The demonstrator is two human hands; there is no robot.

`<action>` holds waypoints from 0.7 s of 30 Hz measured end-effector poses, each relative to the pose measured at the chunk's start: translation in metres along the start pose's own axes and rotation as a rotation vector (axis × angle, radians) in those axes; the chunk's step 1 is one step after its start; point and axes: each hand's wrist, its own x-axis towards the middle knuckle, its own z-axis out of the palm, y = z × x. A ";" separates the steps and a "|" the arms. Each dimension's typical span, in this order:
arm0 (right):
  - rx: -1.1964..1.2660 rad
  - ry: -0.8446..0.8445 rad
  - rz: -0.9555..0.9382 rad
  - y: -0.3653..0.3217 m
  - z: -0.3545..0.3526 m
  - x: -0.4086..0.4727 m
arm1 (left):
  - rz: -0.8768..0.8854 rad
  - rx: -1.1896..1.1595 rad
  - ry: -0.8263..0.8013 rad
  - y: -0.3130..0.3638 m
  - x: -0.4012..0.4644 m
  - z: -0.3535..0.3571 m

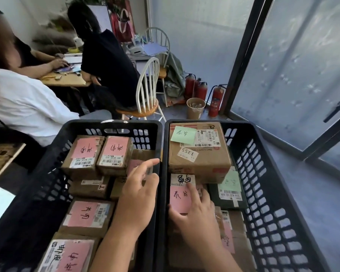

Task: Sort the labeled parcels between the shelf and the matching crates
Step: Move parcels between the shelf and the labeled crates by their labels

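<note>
Just pink-labeled parcel [180, 195] under right hand [196, 218]

Both forearms bare — left hand [140, 190], right hand [194, 216] ungloved.

Ahead of me: white spindle-back chair with wooden seat [145, 95] | red fire extinguishers [216, 101] by the wall | tan paper bucket [195, 108] beside them | wooden desk [67, 80]
</note>
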 end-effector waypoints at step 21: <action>0.065 0.008 -0.763 -0.101 -0.113 -0.062 | 0.173 0.238 0.567 0.074 -0.135 -0.054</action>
